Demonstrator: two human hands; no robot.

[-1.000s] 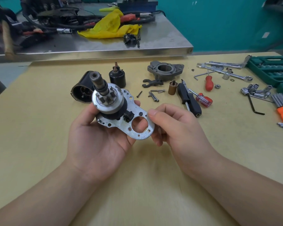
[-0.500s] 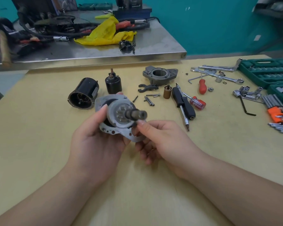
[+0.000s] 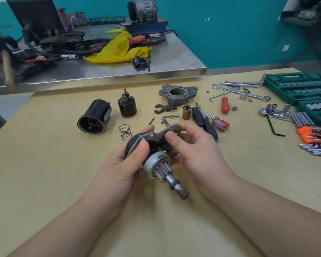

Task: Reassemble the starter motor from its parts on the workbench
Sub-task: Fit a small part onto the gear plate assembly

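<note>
You have the drive sub-assembly, a silver pinion gear on a steel shaft fixed to a flat grey metal plate point(image 3: 156, 156), lifted off the tan wooden workbench point(image 3: 44, 182) above its middle, with the shaft end pointing down toward you. Your left hand point(image 3: 126, 164) cups the round body from the left, thumb pressed across the plate's edge. Your right hand point(image 3: 191, 145) pinches the far lobe of the plate between thumb and curled fingers. Held this way, the back of the plate faces up at you, probably so you can check its holes and the small black piece beside the gear before joining it to anything.

The parts yet to go on lie toward the far edge of the workbench: the black cylindrical motor housing point(image 3: 94, 117) on its side at the left with its open mouth facing you, the black solenoid point(image 3: 127, 106) standing just right of it, a loose coil spring point(image 3: 125, 132) nearer you, the grey cast nose housing point(image 3: 177, 94) further right, a black fork lever point(image 3: 165, 107) and a small brass-coloured plunger point(image 3: 186, 112) below it. Loose bolts point(image 3: 170, 116) lie behind your fingers. Red-handled screwdrivers point(image 3: 225, 104) and the green socket case point(image 3: 296, 86) sit toward the right edge.
</note>
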